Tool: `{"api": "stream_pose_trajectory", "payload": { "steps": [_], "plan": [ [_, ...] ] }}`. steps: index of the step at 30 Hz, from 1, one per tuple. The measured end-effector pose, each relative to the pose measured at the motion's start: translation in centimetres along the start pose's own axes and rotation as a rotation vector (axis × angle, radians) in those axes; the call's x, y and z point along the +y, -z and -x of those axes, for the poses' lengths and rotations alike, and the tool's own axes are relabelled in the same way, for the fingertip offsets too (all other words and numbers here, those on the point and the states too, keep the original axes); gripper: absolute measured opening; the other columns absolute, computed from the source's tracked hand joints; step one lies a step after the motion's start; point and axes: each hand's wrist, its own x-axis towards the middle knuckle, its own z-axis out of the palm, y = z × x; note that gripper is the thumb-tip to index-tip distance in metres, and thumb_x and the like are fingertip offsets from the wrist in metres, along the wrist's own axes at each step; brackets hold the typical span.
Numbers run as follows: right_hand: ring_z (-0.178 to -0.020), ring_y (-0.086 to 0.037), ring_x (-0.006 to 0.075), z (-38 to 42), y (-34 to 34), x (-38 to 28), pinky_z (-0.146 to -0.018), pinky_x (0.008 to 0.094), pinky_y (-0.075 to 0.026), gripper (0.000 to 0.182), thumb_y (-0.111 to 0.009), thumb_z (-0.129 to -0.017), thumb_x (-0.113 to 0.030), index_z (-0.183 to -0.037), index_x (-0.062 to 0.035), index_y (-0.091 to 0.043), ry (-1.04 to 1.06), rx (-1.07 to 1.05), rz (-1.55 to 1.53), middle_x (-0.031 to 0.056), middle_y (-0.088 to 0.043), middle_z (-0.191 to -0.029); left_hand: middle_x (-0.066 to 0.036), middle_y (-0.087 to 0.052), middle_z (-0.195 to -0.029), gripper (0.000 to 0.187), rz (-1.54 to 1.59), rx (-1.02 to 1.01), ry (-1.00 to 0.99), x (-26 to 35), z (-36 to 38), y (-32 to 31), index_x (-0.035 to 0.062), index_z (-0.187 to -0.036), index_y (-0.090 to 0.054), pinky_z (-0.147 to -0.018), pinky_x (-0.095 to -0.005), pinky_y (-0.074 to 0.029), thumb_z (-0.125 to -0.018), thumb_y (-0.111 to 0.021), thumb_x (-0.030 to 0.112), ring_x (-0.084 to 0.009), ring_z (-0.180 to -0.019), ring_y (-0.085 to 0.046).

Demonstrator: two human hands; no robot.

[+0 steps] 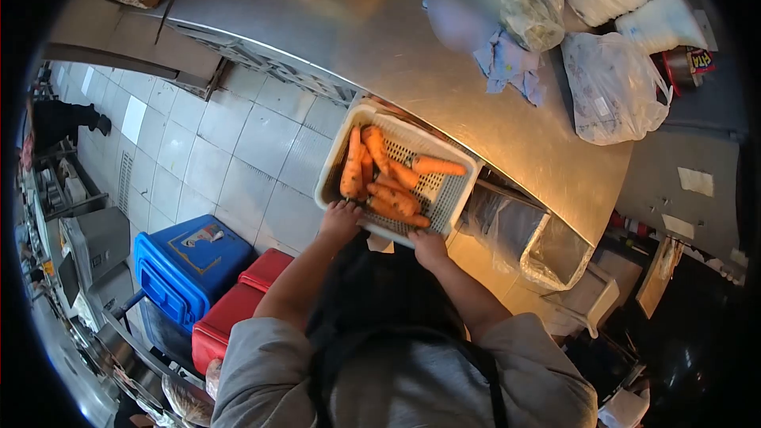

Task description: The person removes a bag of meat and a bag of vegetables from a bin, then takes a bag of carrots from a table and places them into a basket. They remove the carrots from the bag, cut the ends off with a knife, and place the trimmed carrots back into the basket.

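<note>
A white plastic basket (463, 204) with slotted walls is held in front of my body, beside the steel counter. Several orange carrots (394, 196) with dark spots lie loose in it, mostly toward its left and middle. My left hand (342, 219) is closed over the near left part of the basket's rim. Gripping the same near rim farther right is my right hand (430, 246), its fingers partly hidden by the edge. Neither hand touches a carrot as far as I can see.
The steel counter (380, 24) carries a blue cloth (510, 67) and plastic bags (610, 87). Under its right end stands a lined bin (555, 254). To my left are a blue lidded bin (190, 265) and a red container (238, 301) on the tiled floor (246, 139). Another person (67, 123) is at far left.
</note>
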Motion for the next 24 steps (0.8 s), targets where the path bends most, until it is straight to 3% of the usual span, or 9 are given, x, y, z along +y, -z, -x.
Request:
{"api": "stream_pose_trajectory", "payload": {
  "steps": [2,6,8,9,13,16,19,20,24],
  "plan": [
    [-0.089,-0.057,0.032,1.2,-0.5,-0.1,-0.075,0.0425,-0.046,0.021,-0.059,-0.073,-0.011,-0.094,-0.008,-0.055,0.051,0.006,-0.029,0.0115,-0.057,-0.089,-0.011,-0.056,-0.097,0.03,0.111,-0.062,0.02,0.0,2.0,2.5,0.0126,-0.102,-0.055,-0.089,-0.0438,-0.039,-0.074,-0.06,0.018,-0.0313,-0.101,-0.052],
    [-0.086,-0.056,0.0321,3.0,1.3,1.5,-0.073,0.0424,-0.046,0.015,-0.061,-0.073,-0.015,-0.085,-0.0072,-0.056,0.141,0.178,-0.128,0.0115,-0.056,-0.085,-0.015,-0.055,-0.102,0.03,0.24,0.492,0.392,-1.7,2.3,2.2,0.0047,-0.103,-0.053,-0.084,-0.0433,-0.042,-0.075,-0.061,0.012,-0.0353,-0.099,-0.052],
    [-0.078,-0.056,0.0322,3.2,2.0,3.5,-0.067,0.0427,-0.045,0.022,-0.067,-0.073,-0.017,-0.08,-0.0048,-0.051,-0.139,0.52,-0.266,0.0116,-0.054,-0.078,-0.015,-0.055,-0.103,0.033,0.197,0.509,0.493,-2.2,1.2,2.2,0.0043,-0.105,-0.051,-0.083,-0.0434,-0.043,-0.075,-0.062,0.011,-0.0357,-0.098,-0.052],
    [-0.074,-0.058,0.0317,2.9,1.7,4.7,-0.063,0.0422,-0.047,0.029,-0.07,-0.072,-0.019,-0.083,-0.0043,-0.048,-0.271,0.545,-0.311,0.0126,-0.056,-0.078,-0.016,-0.054,-0.103,0.035,0.175,0.516,0.542,-2.3,0.8,2.2,0.0041,-0.107,-0.05,-0.083,-0.0434,-0.044,-0.074,-0.063,0.01,-0.0359,-0.098,-0.052],
    [-0.067,-0.064,0.0304,-0.1,1.7,6.8,-0.057,0.0407,-0.051,0.051,-0.076,-0.068,-0.029,-0.093,-0.0027,-0.04,-0.635,0.331,-0.573,0.0176,-0.062,-0.082,-0.015,-0.055,-0.103,0.033,0.087,0.346,0.684,-2.7,-1.2,3.2,0.0044,-0.105,-0.049,-0.083,-0.0426,-0.045,-0.076,-0.063,0.011,-0.0334,-0.099,-0.053],
    [-0.092,-0.062,0.0364,-0.9,3.3,6.5,-0.08,0.0416,-0.049,0.058,-0.075,-0.064,-0.028,-0.103,-0.0033,-0.04,-0.813,0.167,-0.586,0.0225,-0.063,-0.098,-0.014,-0.056,-0.103,0.03,0.003,0.224,0.707,-3.5,-2.1,2.9,0.0046,-0.105,-0.048,-0.084,-0.0418,-0.046,-0.078,-0.06,0.013,-0.0317,-0.099,-0.054],
    [-0.092,-0.062,0.037,-1.2,2.1,7.8,-0.081,0.0422,-0.049,0.056,-0.072,-0.064,-0.025,-0.106,-0.0036,-0.041,-0.728,0.192,-0.548,0.0227,-0.063,-0.097,-0.015,-0.057,-0.103,0.029,-0.053,0.139,0.72,-3.8,-2.7,3.3,0.005,-0.106,-0.048,-0.083,-0.0405,-0.047,-0.081,-0.057,0.014,-0.0316,-0.099,-0.055],
    [-0.07,-0.065,0.0338,-1.2,1.5,8.1,-0.06,0.0401,-0.053,0.054,-0.073,-0.067,-0.025,-0.107,-0.004,-0.041,-0.709,0.249,-0.381,0.0207,-0.064,-0.09,-0.015,-0.057,-0.103,0.029,-0.093,0.115,0.704,-4.0,-2.6,3.3,0.005,-0.108,-0.048,-0.083,-0.0399,-0.047,-0.081,-0.056,0.015,-0.0319,-0.098,-0.056],
    [-0.078,-0.066,0.028,-0.8,1.3,9.1,-0.069,0.0394,-0.052,0.044,-0.068,-0.068,-0.015,-0.107,-0.0034,-0.049,-0.604,0.283,-0.646,0.0176,-0.065,-0.09,-0.018,-0.06,-0.104,0.04,0.053,0.032,0.712,-5.6,-2.7,3.7,0.0063,-0.111,-0.049,-0.085,-0.0397,-0.047,-0.075,-0.062,0.019,-0.0337,-0.1,-0.057]
  ]
}}
